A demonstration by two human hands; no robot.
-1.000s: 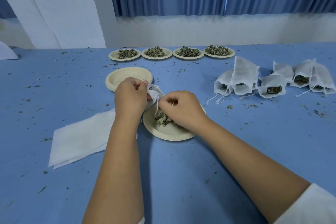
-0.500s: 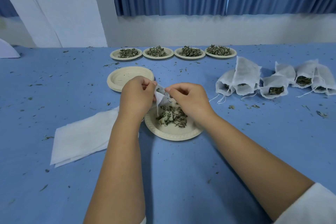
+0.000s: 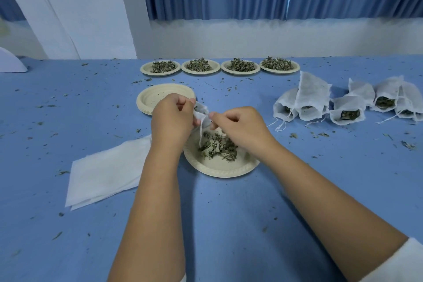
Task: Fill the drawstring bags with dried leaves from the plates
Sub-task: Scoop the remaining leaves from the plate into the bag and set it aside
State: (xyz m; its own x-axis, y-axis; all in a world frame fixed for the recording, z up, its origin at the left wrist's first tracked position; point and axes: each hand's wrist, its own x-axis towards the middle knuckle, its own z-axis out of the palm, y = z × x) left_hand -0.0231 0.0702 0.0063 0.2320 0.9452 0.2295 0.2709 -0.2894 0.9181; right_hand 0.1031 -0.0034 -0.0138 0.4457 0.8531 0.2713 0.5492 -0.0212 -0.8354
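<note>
A small white drawstring bag [image 3: 202, 111] hangs above the near paper plate [image 3: 219, 168], its string dangling toward the plate. My left hand [image 3: 171, 121] grips the bag's left side. My right hand [image 3: 238, 128] pinches the bag's mouth at the right, fingers curled. A loose pile of dried leaves [image 3: 218, 149] lies on that plate under my hands. Several filled bags [image 3: 311, 103] lie in a cluster at the right of the blue table.
Several plates heaped with dried leaves [image 3: 199, 67] line the far edge. A stack of empty plates [image 3: 158, 96] sits behind my left hand. Flat empty bags [image 3: 107, 169] lie at the left. Leaf crumbs litter the blue cloth.
My right hand has risen from the leaf pile to the bag's mouth, uncovering the leaves on the plate. My left hand stays on the bag, lifted slightly.
</note>
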